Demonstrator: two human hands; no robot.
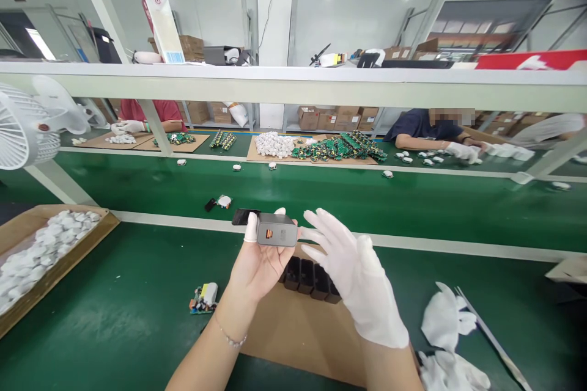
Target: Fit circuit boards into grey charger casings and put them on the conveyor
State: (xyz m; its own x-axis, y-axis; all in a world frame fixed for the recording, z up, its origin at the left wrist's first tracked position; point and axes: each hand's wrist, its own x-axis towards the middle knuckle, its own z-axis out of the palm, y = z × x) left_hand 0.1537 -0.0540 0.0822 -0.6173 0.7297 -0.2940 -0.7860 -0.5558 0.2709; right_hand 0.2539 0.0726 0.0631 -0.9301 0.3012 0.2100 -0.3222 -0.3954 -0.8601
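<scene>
My left hand (pixel 259 269), with white covers on the thumb and a fingertip, grips a dark grey power adapter housing (pixel 287 234). The housing has an orange-lined port on the side facing me. Beside the thumb a flat black piece (pixel 244 216) shows; whether it is joined to the housing I cannot tell. My right hand (pixel 353 275), in a white glove, is held just right of the housing with its fingers spread. Below it, black open cases (pixel 306 276) stand in a row on a cardboard sheet (pixel 302 324), partly hidden by my hands.
A circuit board assembly (pixel 204 298) lies left of my forearm. Left stands a carton (pixel 107 226) of white parts. White gloves (pixel 443 317) and tweezers (pixel 493 336) lie right. Small assemblies (pixel 224 201) sit on the green belt (pixel 321 192). Two people work beyond it, under a shelf (pixel 293 82).
</scene>
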